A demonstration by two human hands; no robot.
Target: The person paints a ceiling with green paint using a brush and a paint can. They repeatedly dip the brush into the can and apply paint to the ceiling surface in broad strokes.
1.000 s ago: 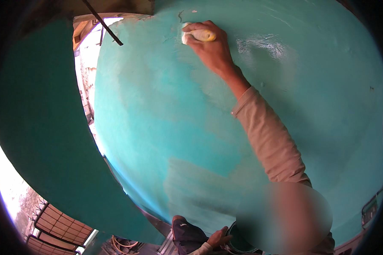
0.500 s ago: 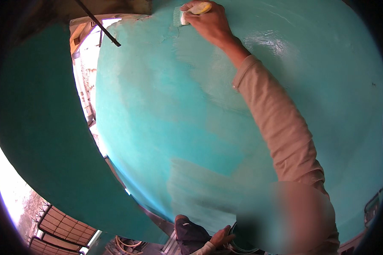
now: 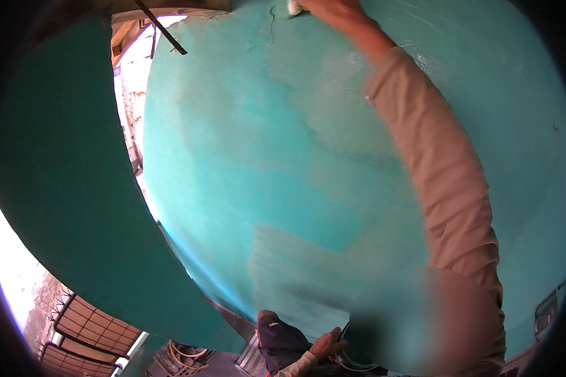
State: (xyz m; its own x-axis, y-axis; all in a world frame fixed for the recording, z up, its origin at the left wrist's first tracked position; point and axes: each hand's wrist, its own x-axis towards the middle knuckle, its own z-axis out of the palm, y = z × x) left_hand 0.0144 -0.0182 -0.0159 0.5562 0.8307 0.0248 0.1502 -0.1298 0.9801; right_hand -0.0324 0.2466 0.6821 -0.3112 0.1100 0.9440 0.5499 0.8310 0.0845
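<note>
At the top edge my right hand (image 3: 336, 9) is raised against the turquoise wall (image 3: 233, 169), closed on a paintbrush. Only a white bit of the paintbrush (image 3: 294, 7) shows beside the fingers; its bristles and handle are out of view. A thin crack-like line runs down the wall to the left of the hand. Low in the picture my left hand (image 3: 326, 345) grips the rim of a round paint container (image 3: 352, 362). A blurred patch covers most of that container. Duller, greyish-green strokes lie over the brighter turquoise.
A dark green panel (image 3: 56, 176) stands at left, with a bright gap between it and the wall. A dark rod (image 3: 163, 28) juts in at upper left. Below are a metal grille (image 3: 97, 320), coiled hose (image 3: 187, 356) and a metal ladder-like piece (image 3: 250, 358).
My right hand has moved up and slightly right along the wall, taking the paintbrush mostly out of view. The left hand stays at the container.
</note>
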